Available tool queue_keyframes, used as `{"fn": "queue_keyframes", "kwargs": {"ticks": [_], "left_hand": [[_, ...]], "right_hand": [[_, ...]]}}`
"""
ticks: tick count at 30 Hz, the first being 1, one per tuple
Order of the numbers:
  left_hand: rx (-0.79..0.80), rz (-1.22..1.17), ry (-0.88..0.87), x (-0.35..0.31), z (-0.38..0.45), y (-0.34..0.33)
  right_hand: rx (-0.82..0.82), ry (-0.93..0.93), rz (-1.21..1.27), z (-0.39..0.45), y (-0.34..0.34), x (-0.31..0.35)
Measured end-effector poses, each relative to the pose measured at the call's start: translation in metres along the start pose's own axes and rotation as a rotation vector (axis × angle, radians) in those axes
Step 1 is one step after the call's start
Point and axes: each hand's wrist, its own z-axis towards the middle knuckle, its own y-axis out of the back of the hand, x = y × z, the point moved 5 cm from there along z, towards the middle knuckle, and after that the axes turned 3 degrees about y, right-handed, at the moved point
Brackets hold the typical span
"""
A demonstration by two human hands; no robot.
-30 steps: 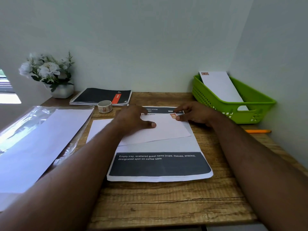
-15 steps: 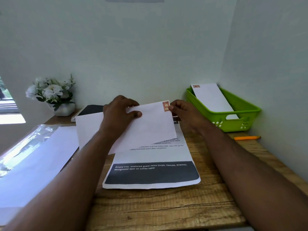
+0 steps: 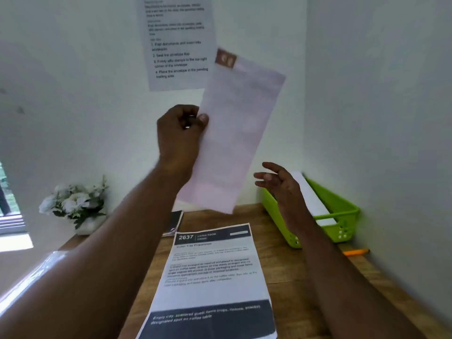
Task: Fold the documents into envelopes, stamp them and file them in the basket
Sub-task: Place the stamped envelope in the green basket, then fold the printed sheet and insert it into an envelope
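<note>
My left hand [image 3: 181, 128] holds a white envelope [image 3: 234, 133] up in the air by its left edge, standing nearly on end, with a reddish stamp [image 3: 225, 58] at its top corner. My right hand [image 3: 278, 182] hangs open and holds nothing, just left of the green basket [image 3: 342, 216]. Another white envelope [image 3: 310, 196] lies in that basket. A printed document [image 3: 210, 272] with dark bands lies flat on the wooden desk [image 3: 293, 277] below the hands.
An instruction sheet [image 3: 176, 40] is stuck to the back wall. White flowers in a pot [image 3: 75, 206] stand at the back left, a dark notebook [image 3: 175, 223] beside them. An orange pencil [image 3: 355, 252] lies by the right wall. Clear plastic [image 3: 31, 280] covers the left.
My left hand has lifted the stamped envelope from the desk high into the air and turned it on end. My right hand has let go of it and opened near the basket.
</note>
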Motion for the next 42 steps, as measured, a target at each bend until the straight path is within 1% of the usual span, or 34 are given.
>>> {"fn": "queue_keyframes", "kwargs": {"ticks": [1, 2, 3, 4, 6, 9, 11, 13, 16, 18, 20, 21, 23, 25, 27, 28, 31, 32, 34, 35, 37, 38, 42], "left_hand": [[-0.009, -0.103, 0.034, 0.002, 0.004, -0.017], [-0.024, -0.184, 0.064, 0.006, 0.007, -0.033], [-0.043, -0.247, 0.089, 0.01, 0.009, -0.048], [-0.068, -0.287, 0.116, 0.016, 0.01, -0.063], [-0.115, -0.332, 0.172, 0.031, 0.009, -0.087], [-0.105, -0.391, 0.3, 0.056, 0.004, -0.122], [-0.063, -0.423, 0.385, 0.071, -0.003, -0.145], [-0.031, -0.429, 0.472, 0.089, -0.014, -0.166], [0.009, -0.411, 0.598, 0.118, -0.031, -0.189], [0.003, -0.379, 0.694, 0.133, -0.04, -0.198], [-0.028, -0.315, 0.762, 0.141, -0.05, -0.203], [-0.018, -0.27, 0.783, 0.146, -0.055, -0.207], [0.053, -0.149, 0.821, 0.149, -0.064, -0.214], [0.155, -0.119, 0.891, 0.159, -0.072, -0.226], [0.248, -0.017, 0.906, 0.165, -0.08, -0.234], [0.25, 0.011, 0.919, 0.168, -0.081, -0.235], [0.287, 0.012, 1.049, 0.176, -0.099, -0.236], [0.325, 0.009, 1.054, 0.177, -0.102, -0.24], [0.402, 0.088, 1.025, 0.177, -0.105, -0.241], [0.428, 0.101, 1.051, 0.175, -0.107, -0.239], [0.437, 0.096, 1.078, 0.166, -0.107, -0.235], [0.426, 0.09, 1.049, 0.164, -0.102, -0.237], [0.262, 0.099, 0.737, 0.159, -0.069, -0.228]], "right_hand": [[0.021, 0.004, -0.028, 0.0, 0.002, -0.001], [0.006, 0.013, -0.049, 0.001, 0.006, -0.002], [-0.043, 0.032, -0.069, 0.002, 0.012, -0.003], [-0.122, 0.073, -0.117, 0.004, 0.022, -0.001], [-0.303, 0.166, -0.292, 0.005, 0.045, 0.006], [-0.52, 0.234, -0.498, 0.004, 0.076, 0.016], [-0.616, 0.19, -0.605, 0.003, 0.09, 0.011], [-0.668, 0.08, -0.752, 0.001, 0.098, 0.003], [-0.687, -0.066, -1.038, -0.004, 0.106, -0.001], [-0.67, -0.155, -1.158, -0.007, 0.109, -0.003], [-0.593, -0.25, -1.256, -0.007, 0.109, -0.009], [-0.545, -0.284, -1.294, -0.007, 0.109, -0.013], [-0.499, -0.316, -1.327, -0.005, 0.108, -0.016], [-0.488, -0.333, -1.34, -0.005, 0.11, -0.017], [-0.484, -0.343, -1.351, -0.005, 0.111, -0.018], [-0.486, -0.339, -1.35, -0.005, 0.11, -0.018], [-0.499, -0.326, -1.344, -0.004, 0.109, -0.018], [-0.501, -0.327, -1.345, -0.004, 0.109, -0.018], [-0.493, -0.335, -1.357, -0.005, 0.109, -0.019], [-0.488, -0.336, -1.364, -0.005, 0.11, -0.02], [-0.493, -0.332, -1.37, -0.005, 0.11, -0.019], [-0.509, -0.322, -1.368, -0.004, 0.11, -0.019], [-0.604, -0.246, -1.35, -0.005, 0.109, -0.014]]}}
